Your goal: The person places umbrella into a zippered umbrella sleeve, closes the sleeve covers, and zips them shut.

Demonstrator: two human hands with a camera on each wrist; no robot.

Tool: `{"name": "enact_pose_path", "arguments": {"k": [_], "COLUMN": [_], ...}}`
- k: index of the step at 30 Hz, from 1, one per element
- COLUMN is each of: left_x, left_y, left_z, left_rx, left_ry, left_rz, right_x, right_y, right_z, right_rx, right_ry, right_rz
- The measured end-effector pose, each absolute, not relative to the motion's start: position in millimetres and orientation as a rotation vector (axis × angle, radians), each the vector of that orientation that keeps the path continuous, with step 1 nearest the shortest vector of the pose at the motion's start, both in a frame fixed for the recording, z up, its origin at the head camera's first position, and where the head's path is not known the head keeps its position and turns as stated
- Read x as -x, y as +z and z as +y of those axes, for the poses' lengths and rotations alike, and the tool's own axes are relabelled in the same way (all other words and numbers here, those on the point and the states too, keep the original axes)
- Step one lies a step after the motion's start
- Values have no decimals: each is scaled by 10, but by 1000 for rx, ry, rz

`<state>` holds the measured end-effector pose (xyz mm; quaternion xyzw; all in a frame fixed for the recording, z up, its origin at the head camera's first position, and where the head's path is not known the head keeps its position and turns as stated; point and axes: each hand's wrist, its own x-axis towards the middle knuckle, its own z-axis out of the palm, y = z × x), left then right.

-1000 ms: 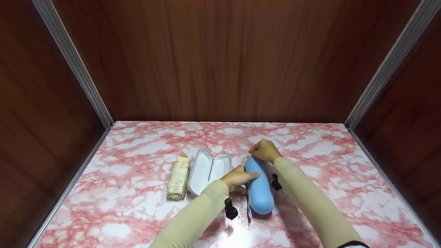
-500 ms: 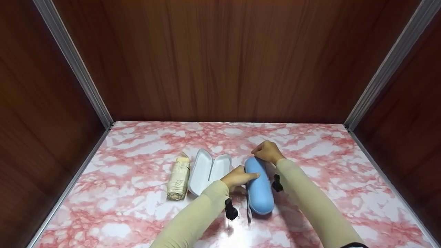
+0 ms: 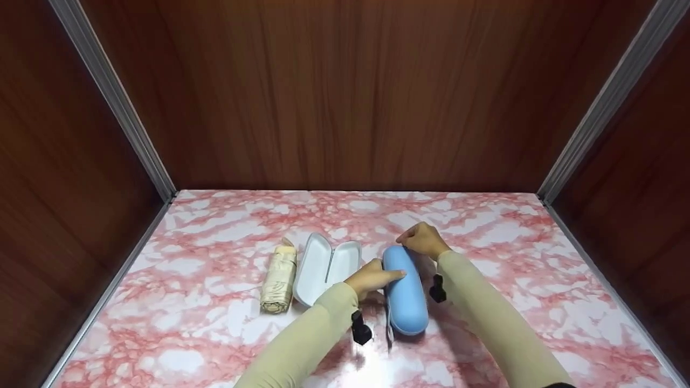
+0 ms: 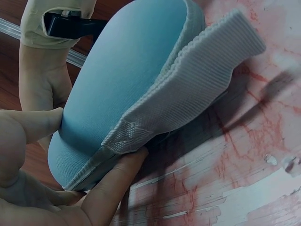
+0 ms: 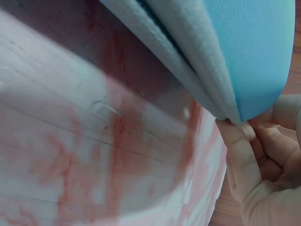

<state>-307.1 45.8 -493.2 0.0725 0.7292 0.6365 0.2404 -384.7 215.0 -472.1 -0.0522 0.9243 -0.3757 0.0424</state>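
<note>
A blue zip-up glasses case [image 3: 408,307] lies lengthwise on the table between both hands. My left hand [image 3: 372,276] grips its left side, thumb on top and fingers low along the seam. A grey ribbed strap [image 4: 188,89] sticks out from that side in the left wrist view. At the far end, my right hand [image 3: 424,239] pinches at the zipper with curled fingers; the pull itself is hidden. In the right wrist view, the grey zipper edging [image 5: 200,42] shows a narrow dark gap running down to the fingertips.
Left of the blue case, a white hard glasses case [image 3: 312,269] lies spread open, partly behind my left hand. Beside it rests a cream folded umbrella [image 3: 279,280] with a wrist loop. Brown wood-grain panels [image 3: 345,97] enclose the red-and-white marbled table [image 3: 205,345].
My right hand has shifted slightly right and toward me around the far end of the blue case. The left hand and the case have stayed almost still.
</note>
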Motion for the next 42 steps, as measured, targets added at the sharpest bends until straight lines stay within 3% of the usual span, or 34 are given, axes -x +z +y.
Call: {"name": "enact_pose_path", "arguments": {"k": [10, 28, 42], "left_x": [3049, 3046, 3023], "left_y": [-4918, -4933, -4934], "left_z": [456, 458, 458], "left_rx": [-154, -174, -147], "left_ry": [1777, 1786, 1813], "left_rz": [1938, 1941, 1950], "right_x": [3806, 3734, 3663], "right_y": [-4774, -4930, -5010], "right_z": [2271, 2456, 2408], "right_rx": [190, 784, 551], "right_ry": [-1301, -936, -1183], "right_rz": [2642, 2913, 2868]}}
